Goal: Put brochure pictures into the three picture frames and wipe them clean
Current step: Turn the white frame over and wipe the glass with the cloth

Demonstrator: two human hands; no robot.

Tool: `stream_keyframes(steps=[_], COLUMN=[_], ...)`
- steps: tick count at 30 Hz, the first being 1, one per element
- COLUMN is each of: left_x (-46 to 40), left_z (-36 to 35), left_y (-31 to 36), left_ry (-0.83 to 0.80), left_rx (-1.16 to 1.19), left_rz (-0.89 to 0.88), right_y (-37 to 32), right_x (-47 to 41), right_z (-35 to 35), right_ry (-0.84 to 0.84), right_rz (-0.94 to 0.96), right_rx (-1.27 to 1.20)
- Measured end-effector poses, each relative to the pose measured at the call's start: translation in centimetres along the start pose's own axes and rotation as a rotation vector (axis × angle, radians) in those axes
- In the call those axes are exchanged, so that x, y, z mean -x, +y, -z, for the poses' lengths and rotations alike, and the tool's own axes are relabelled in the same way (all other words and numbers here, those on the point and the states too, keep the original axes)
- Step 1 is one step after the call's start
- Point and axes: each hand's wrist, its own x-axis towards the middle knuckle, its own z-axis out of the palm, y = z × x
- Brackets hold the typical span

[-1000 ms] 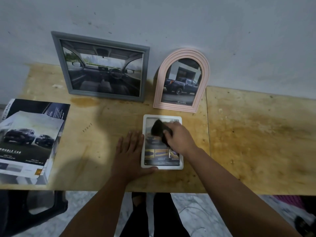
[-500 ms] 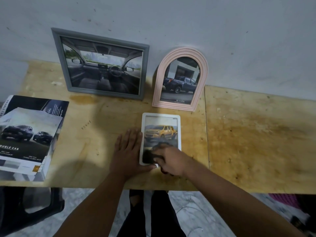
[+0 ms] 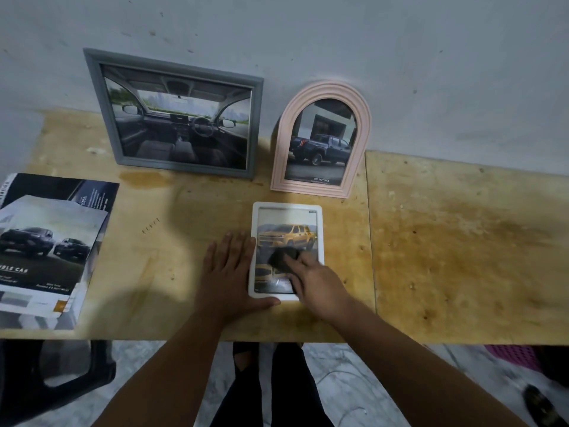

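A small white frame (image 3: 287, 208) lies flat near the table's front edge, holding a picture of a yellow pickup. My right hand (image 3: 317, 285) presses a dark cloth (image 3: 281, 257) onto the lower half of its glass, fingers curled on the cloth. My left hand (image 3: 229, 272) lies flat on the table against the frame's left side, thumb at its bottom corner. A grey rectangular frame (image 3: 181, 72) with a car-interior picture and a pink arched frame (image 3: 366, 118) with a dark pickup picture lean on the wall behind.
A stack of car brochures (image 3: 49, 245) lies at the table's left end. The wooden table (image 3: 462, 248) has a seam right of the frames. A dark plastic stool (image 3: 46, 386) stands below left, a pink basket (image 3: 514, 355) below right.
My right hand with the cloth swept from the top of the white frame down to its bottom edge, then back up to the lower middle. My left hand stayed put.
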Motion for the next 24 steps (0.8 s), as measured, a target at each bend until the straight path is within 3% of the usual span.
stream_keyframes(steps=[4, 5, 7, 9, 10, 13, 17, 22, 24], left_x=[-0.1, 0.0, 0.0, 0.0, 0.0, 0.0, -0.1, 0.0, 0.0], left_z=[0.1, 0.1, 0.1, 0.2, 0.2, 0.2, 0.3, 0.6, 0.6], left_y=[0.0, 0.0, 0.0, 0.0, 0.0, 0.0, 0.2, 0.3, 0.3], left_ry=[0.016, 0.015, 0.020, 0.021, 0.020, 0.014, 0.004, -0.005, -0.005], left_rx=[0.023, 0.021, 0.017, 0.012, 0.011, 0.011, 0.002, -0.001, 0.001], left_rz=[-0.007, -0.009, -0.010, -0.014, -0.015, -0.004, 0.005, 0.008, 0.005], right_y=[1.4, 1.8, 2.7, 3.3, 3.2, 2.6, 1.5, 0.9, 1.1], right_x=[0.8, 0.3, -1.5, -3.3, -3.8, -3.1, 0.9, 3.5, 1.8], right_z=[2.5, 3.6, 5.3, 5.7, 5.5, 3.3, 1.6, 2.3, 4.4], right_ry=[-0.274, -0.262, -0.037, 0.153, 0.166, 0.071, 0.043, -0.278, -0.271], right_rz=[0.037, 0.005, -0.081, -0.135, -0.154, -0.170, -0.156, -0.066, -0.098], right_rx=[-0.261, -0.365, -0.437, -0.273, -0.162, 0.004, -0.087, -0.181, -0.281])
